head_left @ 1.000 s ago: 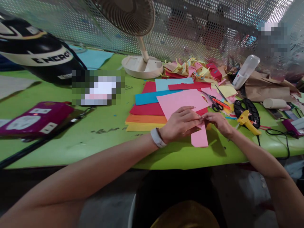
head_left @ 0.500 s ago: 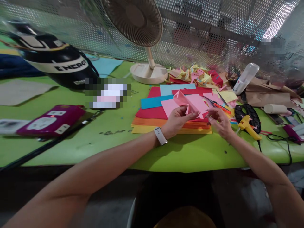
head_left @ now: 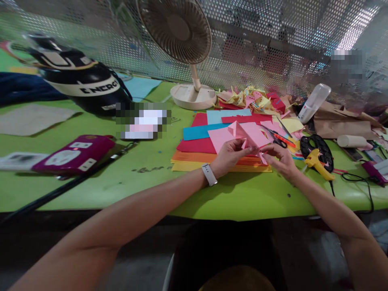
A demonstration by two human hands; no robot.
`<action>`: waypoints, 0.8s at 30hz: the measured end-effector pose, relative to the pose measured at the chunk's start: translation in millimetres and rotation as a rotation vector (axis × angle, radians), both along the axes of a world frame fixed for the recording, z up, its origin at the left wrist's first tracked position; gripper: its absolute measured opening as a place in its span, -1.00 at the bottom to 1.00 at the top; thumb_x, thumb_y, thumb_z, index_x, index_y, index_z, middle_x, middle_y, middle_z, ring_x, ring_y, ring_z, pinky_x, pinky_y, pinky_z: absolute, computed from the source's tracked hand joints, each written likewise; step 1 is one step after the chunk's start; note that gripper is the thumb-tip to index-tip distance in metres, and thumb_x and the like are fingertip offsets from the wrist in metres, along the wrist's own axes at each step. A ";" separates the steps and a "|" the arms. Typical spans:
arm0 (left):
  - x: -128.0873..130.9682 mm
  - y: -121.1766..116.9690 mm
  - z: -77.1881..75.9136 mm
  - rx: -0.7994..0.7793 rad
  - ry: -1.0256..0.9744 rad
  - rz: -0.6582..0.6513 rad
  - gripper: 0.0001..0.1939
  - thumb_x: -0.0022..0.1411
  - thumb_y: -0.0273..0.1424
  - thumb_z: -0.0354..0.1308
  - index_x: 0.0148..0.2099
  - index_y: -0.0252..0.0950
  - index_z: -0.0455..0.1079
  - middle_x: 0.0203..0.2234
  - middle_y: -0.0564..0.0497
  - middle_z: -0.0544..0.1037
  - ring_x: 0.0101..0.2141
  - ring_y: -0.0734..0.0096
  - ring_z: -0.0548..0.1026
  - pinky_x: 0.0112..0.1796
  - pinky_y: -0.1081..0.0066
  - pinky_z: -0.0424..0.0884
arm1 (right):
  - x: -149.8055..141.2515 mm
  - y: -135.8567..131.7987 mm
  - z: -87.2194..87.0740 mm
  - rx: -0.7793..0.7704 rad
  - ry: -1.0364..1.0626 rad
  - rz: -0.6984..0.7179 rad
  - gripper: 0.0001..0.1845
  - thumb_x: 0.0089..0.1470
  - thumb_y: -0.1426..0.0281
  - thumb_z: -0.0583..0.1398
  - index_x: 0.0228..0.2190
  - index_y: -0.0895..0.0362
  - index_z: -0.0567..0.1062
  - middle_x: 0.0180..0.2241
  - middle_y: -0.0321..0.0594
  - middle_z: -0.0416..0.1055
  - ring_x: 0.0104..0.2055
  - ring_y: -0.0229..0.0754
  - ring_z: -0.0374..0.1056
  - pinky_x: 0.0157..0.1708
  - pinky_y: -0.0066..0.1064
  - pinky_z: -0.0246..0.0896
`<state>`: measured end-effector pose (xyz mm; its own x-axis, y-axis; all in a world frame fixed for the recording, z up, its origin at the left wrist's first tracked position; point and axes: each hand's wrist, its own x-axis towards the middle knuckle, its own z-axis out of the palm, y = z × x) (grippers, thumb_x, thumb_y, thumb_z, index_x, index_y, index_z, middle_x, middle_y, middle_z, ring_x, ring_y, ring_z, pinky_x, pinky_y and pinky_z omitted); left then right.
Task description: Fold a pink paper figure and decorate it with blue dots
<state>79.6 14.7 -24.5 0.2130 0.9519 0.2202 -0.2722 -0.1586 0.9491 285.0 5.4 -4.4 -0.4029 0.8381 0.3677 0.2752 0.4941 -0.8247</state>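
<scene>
A folded piece of pink paper is held between my two hands, above a stack of coloured sheets. My left hand has its fingers closed on the paper's left part, and a watch with a pale strap sits on that wrist. At the paper's right end, my right hand pinches a small pointed bit of it. Underneath lie a flat pink sheet, a blue strip, red paper and orange sheets. Scissors rest just beyond my right hand.
A yellow glue gun lies on a black palette at right. Paper scraps are heaped behind, near a fan and a clear-topped bottle. Leftward are a purple power strip, a phone and a large black jug.
My right hand has come in to the left and closed on the right end of the pink paper; before, its fingers were apart from it. The view has shifted slightly.
</scene>
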 end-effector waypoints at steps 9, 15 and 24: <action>-3.2 6.0 -5.4 0.201 0.085 0.028 -0.70 0.02 -0.24 0.42 -0.23 -0.29 0.54 -0.13 -0.15 0.62 -0.07 0.20 0.55 -0.04 0.21 0.46 | -3.5 4.4 -3.3 0.101 -0.134 -0.061 -0.81 0.14 0.25 0.21 -0.39 0.10 0.52 -0.45 -0.23 0.48 -0.47 -0.23 0.36 -0.43 -0.35 0.32; -12.1 9.8 -2.6 0.027 0.006 0.023 -0.48 0.04 -0.27 0.42 0.05 -0.27 0.45 -0.03 -0.17 0.59 -0.04 0.26 0.53 -0.08 0.30 0.48 | 14.6 12.2 0.1 0.483 -0.105 -0.372 -0.86 0.16 0.34 0.19 -0.30 0.03 0.58 -0.38 -0.22 0.54 -0.41 -0.19 0.39 -0.32 -0.30 0.38; -12.9 1.0 -0.8 -0.073 0.062 -0.174 -0.55 0.09 0.01 0.33 -0.18 -0.27 0.59 -0.23 -0.11 0.62 -0.17 0.27 0.55 -0.15 0.34 0.48 | 17.3 12.4 3.9 0.504 -0.035 -0.449 -0.90 0.17 0.33 0.18 -0.30 0.04 0.52 -0.37 -0.22 0.50 -0.43 -0.20 0.38 -0.33 -0.28 0.37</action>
<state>66.8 15.7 -25.3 0.3866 0.9126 0.1335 -0.2303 -0.0447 0.9721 302.3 17.9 -0.5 -0.0748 0.6565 0.7506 0.5661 0.6477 -0.5100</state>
